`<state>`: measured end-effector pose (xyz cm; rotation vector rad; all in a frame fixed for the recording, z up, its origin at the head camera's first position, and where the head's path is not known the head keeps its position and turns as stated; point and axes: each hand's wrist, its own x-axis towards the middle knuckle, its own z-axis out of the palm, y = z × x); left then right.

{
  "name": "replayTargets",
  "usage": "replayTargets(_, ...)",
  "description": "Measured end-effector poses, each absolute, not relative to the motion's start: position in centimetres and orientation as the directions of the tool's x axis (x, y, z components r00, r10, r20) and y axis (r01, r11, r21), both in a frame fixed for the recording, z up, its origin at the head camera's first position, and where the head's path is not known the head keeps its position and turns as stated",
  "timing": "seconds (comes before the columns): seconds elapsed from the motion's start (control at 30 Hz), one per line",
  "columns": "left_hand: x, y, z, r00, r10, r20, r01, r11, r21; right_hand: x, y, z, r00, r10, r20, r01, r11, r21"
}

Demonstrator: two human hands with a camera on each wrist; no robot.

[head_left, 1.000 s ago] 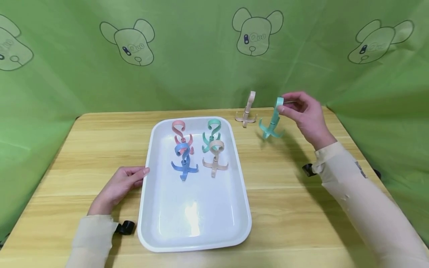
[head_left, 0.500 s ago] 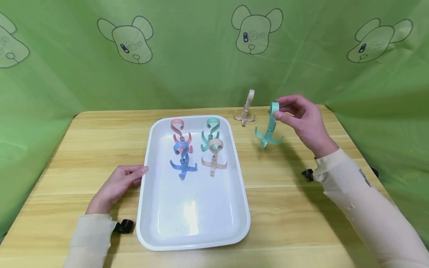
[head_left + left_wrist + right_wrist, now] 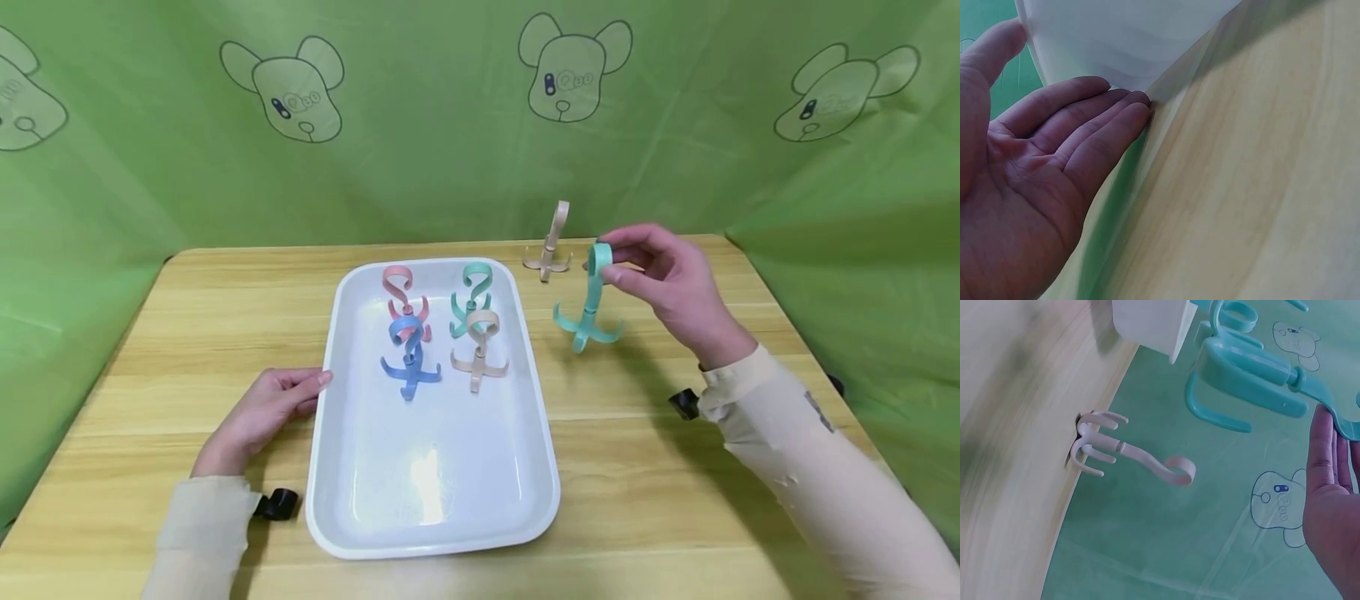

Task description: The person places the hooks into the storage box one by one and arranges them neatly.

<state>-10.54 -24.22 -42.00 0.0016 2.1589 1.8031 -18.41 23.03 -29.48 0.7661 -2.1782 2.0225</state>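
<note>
My right hand (image 3: 671, 287) pinches a teal four-pronged rotating hook (image 3: 591, 304) by its curved top. The hook hangs upright right of the white tray (image 3: 435, 552), prongs down, apart from the tray. In the right wrist view its prongs (image 3: 1244, 365) loom large. My left hand (image 3: 262, 417) holds the tray's left rim, thumb over the edge. In the left wrist view its fingers (image 3: 1094, 128) lie against the tray's outer wall. Inside the tray stand a pink hook (image 3: 408, 312), a green hook (image 3: 472, 304), a blue hook (image 3: 410, 367) and a beige hook (image 3: 480, 358).
Another beige hook (image 3: 551, 250) stands on the wooden table (image 3: 637, 492) near its back edge, behind the held one. A green curtain (image 3: 435, 183) with printed mouse heads encloses the back and sides. The front half of the tray floor shows bare.
My right hand has carried the teal hook left and toward me, closer to the tray's right side. The left hand, the tray and the standing hooks stay in place.
</note>
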Motion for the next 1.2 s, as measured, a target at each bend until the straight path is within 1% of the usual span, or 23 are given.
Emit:
replayTargets(0.17,-10.6,-24.3,-42.1,-0.947,0.204,-0.25,-0.21,0.196,0.958,-17.9,22.5,-29.1,-0.849,-0.343,0.401,-0.419,-0.026,-0.908)
replayTargets(0.37,-10.5,-24.2,-41.9,-0.946,0.208,-0.247,-0.211,0.178,0.961,-17.0,21.6,-28.7,-0.792,-0.408,0.454,-0.451,-0.109,-0.886)
replayTargets(0.53,-10.3,-24.2,-41.5,-0.945,0.215,-0.245,-0.21,0.172,0.962,-16.2,20.7,-28.2,-0.74,-0.48,0.472,-0.457,-0.157,-0.876)
replayTargets(0.97,-10.2,-24.2,-41.6,-0.949,0.2,-0.243,-0.204,0.196,0.959,-15.0,18.6,-27.6,-0.661,-0.621,0.421,-0.46,-0.109,-0.881)
replayTargets(1.2,-10.3,-24.2,-41.5,-0.945,0.213,-0.249,-0.21,0.188,0.959,-14.6,16.7,-27.7,-0.616,-0.726,0.307,-0.449,0.003,-0.894)
